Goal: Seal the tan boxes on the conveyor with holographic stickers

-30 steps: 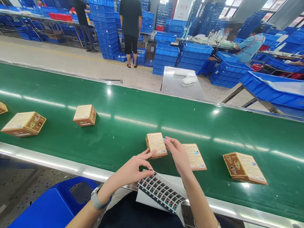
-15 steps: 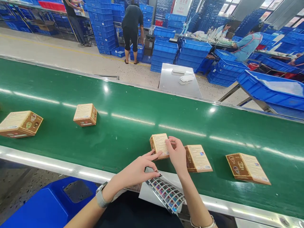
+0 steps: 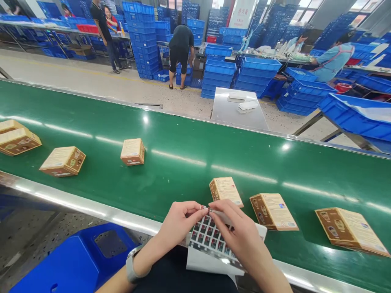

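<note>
1. Pinching the sticker sheet (image 3: 210, 240) at its far edge, the left hand (image 3: 179, 221) has thumb and fingers closed.
2. The right hand (image 3: 242, 230) closes its fingertips alongside, seemingly on a sticker (image 3: 209, 209).
3. The sticker sheet spans the green conveyor (image 3: 180, 175)'s near rim, a carton (image 3: 226, 189) just beyond.

Speckled pale floor (image 3: 91, 87), blue crate stacks (image 3: 143, 40), bright windows (image 3: 308, 12) upper right; far wall I'd call grey, probably.
</note>
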Available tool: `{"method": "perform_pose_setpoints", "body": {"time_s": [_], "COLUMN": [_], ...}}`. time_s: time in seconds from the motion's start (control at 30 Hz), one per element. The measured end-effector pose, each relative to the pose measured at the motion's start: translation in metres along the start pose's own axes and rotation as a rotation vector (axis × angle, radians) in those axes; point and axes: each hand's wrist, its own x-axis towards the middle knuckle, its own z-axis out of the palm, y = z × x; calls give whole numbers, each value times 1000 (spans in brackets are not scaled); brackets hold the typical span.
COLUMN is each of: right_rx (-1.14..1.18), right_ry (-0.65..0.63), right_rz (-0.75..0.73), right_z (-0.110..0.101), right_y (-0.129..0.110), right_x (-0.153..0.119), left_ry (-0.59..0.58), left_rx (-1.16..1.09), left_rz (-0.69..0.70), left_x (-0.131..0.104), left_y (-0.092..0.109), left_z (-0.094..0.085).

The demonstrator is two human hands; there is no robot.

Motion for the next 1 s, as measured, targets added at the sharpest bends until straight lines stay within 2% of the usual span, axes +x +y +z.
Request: {"method": "perform_pose_setpoints", "body": {"time_s": [0.1,0.2,0.33,0.4,0.5,0.57,0.6,0.67,0.73,0.83,0.9,1.0], "right_rx": [-36,-84,-74,15,210,293,284,120,-142,-256,-286,-327], "right_ry": [79,86,14,-90,-262,-274,-246,-314,-454,-534,-564,-607], "right_rz": [-41,-104,-275,-349,-297,-204,-201,-215,-239,-269,-284,-314], "right_z": [15,32,53,58,66,78,89,115,145,179,186,172], "right_y": [3,15,15,4,-11,-12,-9,1,9,11,11,17], "right_x": [0,2,13,26,64,99,120,161,199,240,251,236], "left_ry": [-21,-22,87,150,244,292,306,305,269,247,255,227], "left_rx": [-78,-156,-223,-249,-282,-293,-291,-282,-275,-203,-86,114], "left_rz": [-2,-13,-16,-22,-50,-66,-74,-93,-119,-162,-193,-187], "left_x": [-10,-20,-30,-38,-59,-79,-89,-108,-123,-133,-132,-125], "left_y": [5,1,-14,-20,-26,-29,-30,-34,-37,-39,-37,-32], "left_z": [-6,-11,-25,-39,-66,-85,-92,-102,-105,-96,-87,-75]}}
